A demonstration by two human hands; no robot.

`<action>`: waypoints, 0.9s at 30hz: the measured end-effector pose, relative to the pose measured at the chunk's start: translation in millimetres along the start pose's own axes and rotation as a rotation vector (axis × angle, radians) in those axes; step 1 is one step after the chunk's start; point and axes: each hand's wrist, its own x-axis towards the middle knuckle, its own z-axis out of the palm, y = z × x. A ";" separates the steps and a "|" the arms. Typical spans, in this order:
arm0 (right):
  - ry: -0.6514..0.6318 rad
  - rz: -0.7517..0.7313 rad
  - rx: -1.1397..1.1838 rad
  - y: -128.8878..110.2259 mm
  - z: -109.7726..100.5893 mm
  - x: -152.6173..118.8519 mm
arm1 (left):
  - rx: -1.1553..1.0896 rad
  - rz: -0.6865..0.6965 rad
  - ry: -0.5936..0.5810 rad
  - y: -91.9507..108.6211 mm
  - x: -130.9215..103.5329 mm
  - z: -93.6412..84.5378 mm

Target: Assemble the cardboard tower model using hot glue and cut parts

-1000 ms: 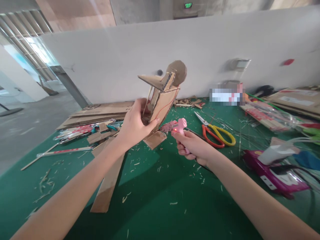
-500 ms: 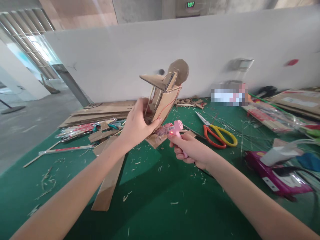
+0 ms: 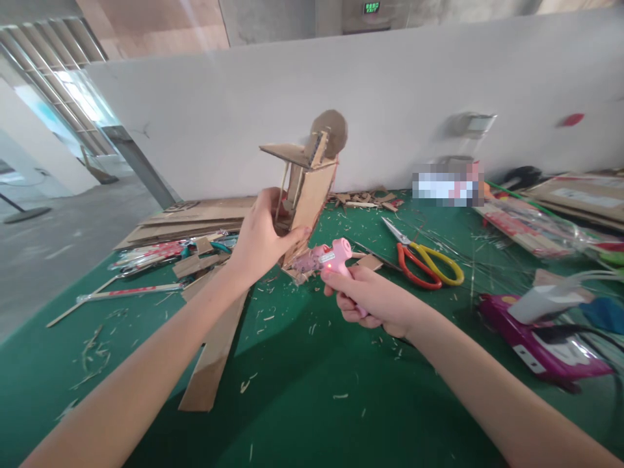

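My left hand (image 3: 258, 237) grips the lower part of a cardboard model (image 3: 308, 188), a tall brown structure with thin sticks, a flat shelf and a round disc on top, held upright above the green table (image 3: 302, 390). My right hand (image 3: 373, 296) is closed around the handle of a pink glue gun (image 3: 327, 256) with a red light lit. Its nozzle points left at the base of the model, touching or almost touching it.
Scissors with orange and yellow handles (image 3: 422, 257) lie right of the hands. Cardboard strips (image 3: 214, 351) and sheets (image 3: 195, 218) lie at the left, with sticks and packets. A magenta device (image 3: 536, 338) with cables sits at the right. Cardboard scraps litter the table.
The model has swung a little to the left and stands more upright. My right hand has followed to the left with the glue gun, bringing the nozzle up to the model's base.
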 end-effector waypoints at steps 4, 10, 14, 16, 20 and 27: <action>0.101 -0.030 -0.049 -2.9 -9.1 -4.1 | -0.015 -0.073 0.039 -22.5 5.0 -2.3; 0.336 -0.181 -0.080 2.6 -26.9 3.3 | -0.112 -0.173 0.026 -58.4 5.1 4.6; 0.451 -0.308 -0.082 4.5 -33.9 15.3 | -0.249 -0.182 -0.017 -72.6 1.7 11.8; 0.475 -0.349 -0.045 4.7 -37.1 23.3 | -0.282 -0.189 -0.024 -76.4 0.3 14.0; 0.529 -0.349 -0.067 5.4 -49.0 43.7 | -0.350 -0.197 0.000 -80.9 -0.4 16.5; 0.520 -0.537 -0.376 -3.4 -68.1 83.7 | -0.395 -0.157 -0.012 -83.3 -2.5 23.1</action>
